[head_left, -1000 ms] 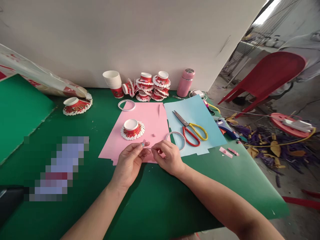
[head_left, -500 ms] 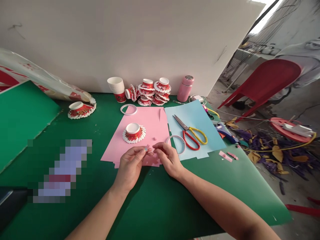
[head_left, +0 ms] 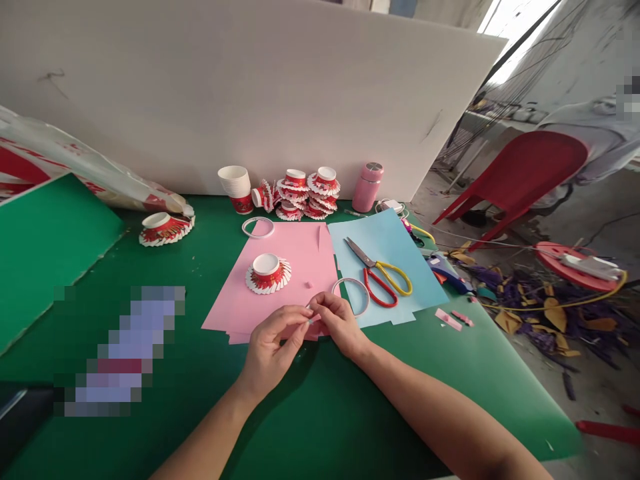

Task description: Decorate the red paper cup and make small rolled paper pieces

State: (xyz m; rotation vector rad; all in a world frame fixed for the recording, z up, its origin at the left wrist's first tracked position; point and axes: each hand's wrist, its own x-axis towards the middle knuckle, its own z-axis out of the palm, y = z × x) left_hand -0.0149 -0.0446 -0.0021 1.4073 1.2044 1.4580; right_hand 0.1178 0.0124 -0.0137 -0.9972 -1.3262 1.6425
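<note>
My left hand (head_left: 275, 343) and my right hand (head_left: 341, 325) meet over the near edge of the pink paper sheet (head_left: 305, 247). Their fingertips pinch a small pink paper piece (head_left: 315, 320), mostly covered by the fingers. Behind my left hand, a paper cup cut into a fringed flower shape (head_left: 267, 267) stands base up on the sheet. A tiny pink scrap (head_left: 309, 285) lies just beyond the fingers. A roll of tape (head_left: 367, 303) is beside my right hand. Scissors (head_left: 373, 262) with one red and one yellow handle lie on the blue paper sheet (head_left: 420, 280).
Along the white board stand stacked paper cups (head_left: 235, 183), a pile of fringed cups (head_left: 307, 200) and a pink bottle (head_left: 369, 188). Another fringed cup (head_left: 163, 229) sits left, and a second tape roll (head_left: 259, 227) lies farther back. Pink strips (head_left: 449, 319) lie right. A red chair (head_left: 525, 177) stands beyond the table.
The fingertips of my two hands have drawn together around the small pink piece. My left hand has turned slightly and shifted right. The whole view has tilted up a little.
</note>
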